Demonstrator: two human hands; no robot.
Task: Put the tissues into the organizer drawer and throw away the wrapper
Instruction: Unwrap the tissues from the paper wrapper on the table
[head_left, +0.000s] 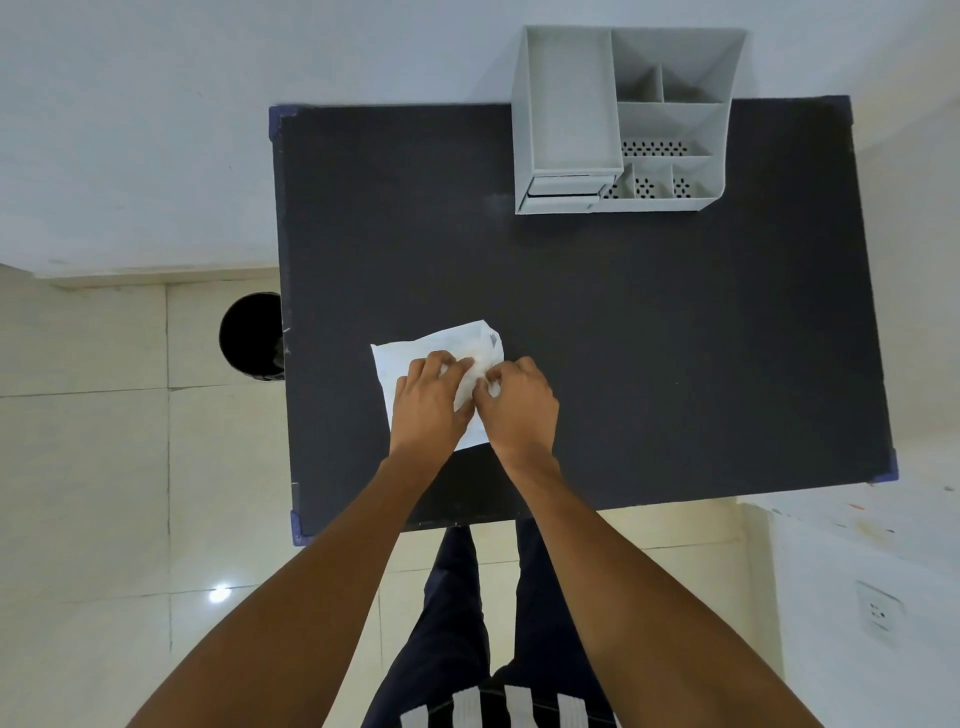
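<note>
Two hands were down on the tissue pack (415, 358), which lay flat on the black table (649, 322), near the front-left part of it and well apart from the grey organizer (623, 119) at the table's far edge. The left hand (428, 402) pressed over the middle of the pack, fingers curled onto the white wrapper, while the right hand (519, 408) pinched a fold of that wrapper at the pack's right end. Both were grasping the wrapper, touching each other at the fingertips, and I could not tell whether the seal had given yet.

Both forearms came in straight from the near edge of the table, wrists low, knuckles up, converging on one spot.

To open it well, I judged the left should pin the pack firmly to the table while the right pulled the seam away in one clean tear, so the tissues came out as a stack and not crumpled. The organizer's small drawer (563, 193), at its front-left corner, looked barely open or shut, so it would need pulling out first. The black bin (249, 335) stood on the floor just beside the table's left edge, handy for the wrapper.
</note>
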